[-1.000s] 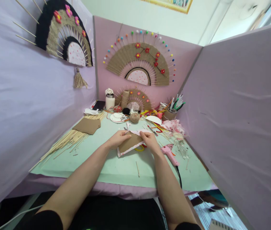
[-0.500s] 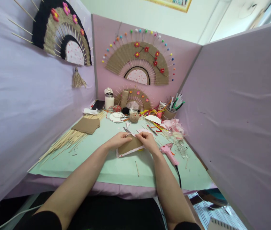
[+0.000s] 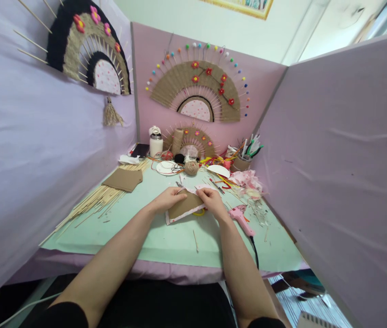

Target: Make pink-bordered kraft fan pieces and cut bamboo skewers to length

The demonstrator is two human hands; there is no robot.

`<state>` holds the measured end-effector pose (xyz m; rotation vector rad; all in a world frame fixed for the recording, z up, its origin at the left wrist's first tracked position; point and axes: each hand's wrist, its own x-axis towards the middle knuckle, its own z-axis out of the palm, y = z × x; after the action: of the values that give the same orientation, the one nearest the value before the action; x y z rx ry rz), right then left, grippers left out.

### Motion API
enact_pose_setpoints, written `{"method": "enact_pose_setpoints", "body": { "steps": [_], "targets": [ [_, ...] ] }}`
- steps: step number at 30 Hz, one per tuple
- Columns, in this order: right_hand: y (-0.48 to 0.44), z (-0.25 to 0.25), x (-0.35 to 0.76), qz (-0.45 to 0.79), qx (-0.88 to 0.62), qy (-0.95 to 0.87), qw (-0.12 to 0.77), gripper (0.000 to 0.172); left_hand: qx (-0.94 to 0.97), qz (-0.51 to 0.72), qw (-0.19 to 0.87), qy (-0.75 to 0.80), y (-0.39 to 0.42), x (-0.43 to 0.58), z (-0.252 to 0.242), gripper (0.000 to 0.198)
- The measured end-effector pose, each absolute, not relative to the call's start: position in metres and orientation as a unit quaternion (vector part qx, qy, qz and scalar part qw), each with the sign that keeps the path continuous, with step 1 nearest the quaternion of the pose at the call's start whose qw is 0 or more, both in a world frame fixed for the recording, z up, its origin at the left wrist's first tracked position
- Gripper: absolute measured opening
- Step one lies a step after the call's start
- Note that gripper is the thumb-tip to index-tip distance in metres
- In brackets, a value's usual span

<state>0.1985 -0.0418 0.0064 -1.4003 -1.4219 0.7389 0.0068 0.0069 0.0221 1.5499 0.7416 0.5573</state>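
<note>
Between my hands is a brown cardboard piece point(image 3: 185, 205) with a white, pink-dotted fabric edge folded over its straight side. My left hand point(image 3: 168, 199) is closed on its left side, thumb lying on the cardboard. At the upper right, my right hand point(image 3: 211, 200) pinches the fabric edge and the cardboard. Just beyond the fingers lie scissors; their blades point(image 3: 179, 184) show past the far edge, and a yellow handle point(image 3: 199, 212) peeks out below the cardboard. A pink glue gun point(image 3: 243, 219) rests right of my right hand.
Thin bamboo sticks point(image 3: 90, 196) lie at the left under another cardboard piece point(image 3: 124, 179). A twine ball point(image 3: 191, 168), a white bottle point(image 3: 156, 145) and a tool pot point(image 3: 241, 162) stand at the back. Fabric scraps point(image 3: 248, 180) lie at the right. Partition walls enclose the table.
My right hand has shifted slightly right along the cardboard's upper edge. The cardboard has tilted a little, and more of the yellow handle shows. My left hand stays nearly in place.
</note>
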Motion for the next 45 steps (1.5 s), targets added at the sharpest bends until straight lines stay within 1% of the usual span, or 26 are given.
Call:
{"method": "enact_pose_setpoints", "body": {
  "steps": [3,7,11,16,18,21,24,27,30,32,34,36,39,42,45],
  "targets": [
    [-0.041,0.006,0.201,0.308,-0.57,-0.585,0.487,0.04,0.661,0.26,0.624,0.325,0.008,0.006,0.022,0.033],
    [-0.041,0.006,0.204,0.296,-0.577,-0.586,0.485,0.038,0.661,0.267,0.621,0.325,0.01,0.006,0.02,0.032],
    [-0.042,0.008,0.205,0.289,-0.575,-0.587,0.49,0.042,0.647,0.283,0.63,0.323,0.013,0.006,0.018,0.035],
    [-0.043,0.009,0.208,0.271,-0.588,-0.587,0.486,0.039,0.639,0.297,0.629,0.328,0.016,0.005,0.016,0.037],
    [-0.043,0.009,0.209,0.266,-0.593,-0.585,0.486,0.042,0.639,0.299,0.629,0.328,0.017,0.005,0.015,0.037],
    [-0.042,0.008,0.21,0.276,-0.592,-0.587,0.478,0.044,0.635,0.303,0.627,0.334,0.015,0.005,0.016,0.037],
    [-0.042,0.007,0.21,0.289,-0.594,-0.582,0.474,0.041,0.635,0.304,0.621,0.346,0.014,0.007,0.017,0.038],
    [-0.04,0.005,0.212,0.276,-0.6,-0.537,0.525,0.041,0.595,0.371,0.63,0.334,0.018,0.009,0.019,0.043],
    [-0.037,0.005,0.216,0.26,-0.586,-0.437,0.631,0.042,0.476,0.476,0.658,0.337,0.025,0.007,0.02,0.046],
    [-0.034,0.006,0.217,0.295,-0.558,-0.363,0.685,0.042,0.414,0.498,0.679,0.345,0.027,0.005,0.02,0.043],
    [-0.033,0.007,0.216,0.362,-0.52,-0.318,0.705,0.042,0.421,0.475,0.696,0.336,0.025,0.005,0.021,0.042],
    [-0.034,0.008,0.211,0.427,-0.485,-0.321,0.692,0.042,0.477,0.419,0.707,0.311,0.019,0.007,0.021,0.046],
    [-0.037,0.008,0.197,0.496,-0.458,-0.375,0.635,0.042,0.537,0.365,0.716,0.256,0.01,0.014,0.02,0.05],
    [-0.043,0.007,0.183,0.538,-0.455,-0.425,0.568,0.039,0.5,0.422,0.72,0.231,0.008,0.019,0.017,0.046],
    [-0.047,0.006,0.174,0.533,-0.47,-0.485,0.51,0.034,0.449,0.481,0.719,0.224,0.01,0.019,0.016,0.046]
  ]
}}
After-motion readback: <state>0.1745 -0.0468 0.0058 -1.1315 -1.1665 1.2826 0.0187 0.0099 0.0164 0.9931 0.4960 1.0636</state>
